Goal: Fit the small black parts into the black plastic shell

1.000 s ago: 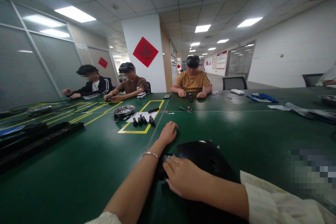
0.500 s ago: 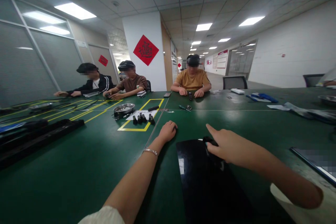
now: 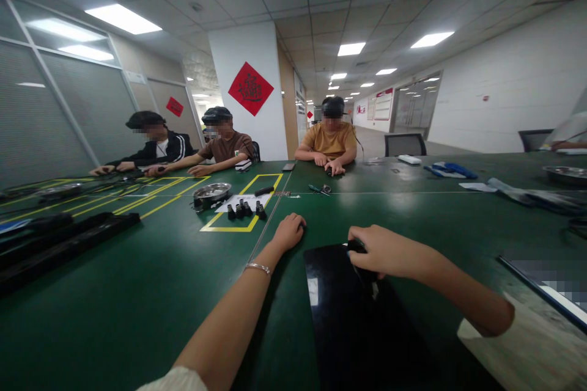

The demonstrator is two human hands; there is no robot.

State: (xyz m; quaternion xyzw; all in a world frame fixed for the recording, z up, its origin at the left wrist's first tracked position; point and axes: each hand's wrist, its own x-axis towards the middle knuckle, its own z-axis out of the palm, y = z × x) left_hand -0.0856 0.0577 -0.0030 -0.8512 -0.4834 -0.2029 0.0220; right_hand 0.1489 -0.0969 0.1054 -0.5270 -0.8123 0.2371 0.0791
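While right fingers [image 3: 354, 233] grip a black object [image 3: 356, 247], left fingers [image 3: 297, 219] curled, hold unclear, metal bowl [image 3: 214, 197], contents indistinct

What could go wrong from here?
The black object could slip: only the right hand's grip holds it, with the left hand's grip apart from it, on the table. If dropped or dragged, it might scratch the glossy black panel beneath.

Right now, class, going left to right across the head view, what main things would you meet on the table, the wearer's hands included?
Long black tray → metal bowl left of centre → left hand → small tool → right hand → metal bowl at the right edge.
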